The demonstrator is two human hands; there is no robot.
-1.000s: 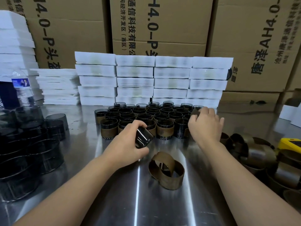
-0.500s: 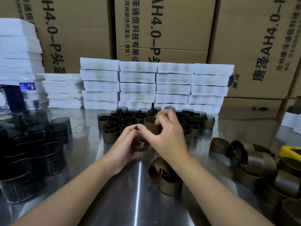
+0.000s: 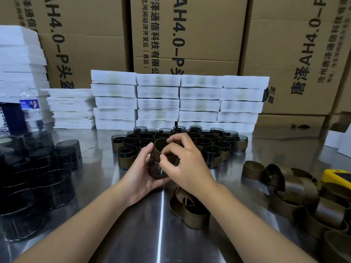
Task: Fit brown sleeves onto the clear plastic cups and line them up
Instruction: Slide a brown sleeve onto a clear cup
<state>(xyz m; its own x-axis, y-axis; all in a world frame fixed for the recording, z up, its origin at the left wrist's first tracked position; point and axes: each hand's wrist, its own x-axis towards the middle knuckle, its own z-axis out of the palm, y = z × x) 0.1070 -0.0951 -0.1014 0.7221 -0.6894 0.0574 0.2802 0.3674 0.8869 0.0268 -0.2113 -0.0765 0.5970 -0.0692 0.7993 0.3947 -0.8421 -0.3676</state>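
My left hand cradles a clear smoky plastic cup at the table's middle, fingers curled round its side. My right hand pinches a brown sleeve that sits over the far end of that cup. Behind the hands, several sleeved cups stand in rows. Bare cups are heaped at the left. Loose brown sleeves lie piled at the right, and two more sleeves rest just under my right wrist.
Stacks of white flat boxes line the back of the steel table, with cardboard cartons behind. A water bottle stands far left. A yellow object sits at the right edge.
My right hand came back from the rows with a brown sleeve and met the left hand's cup. The sleeve now sits further over the cup.
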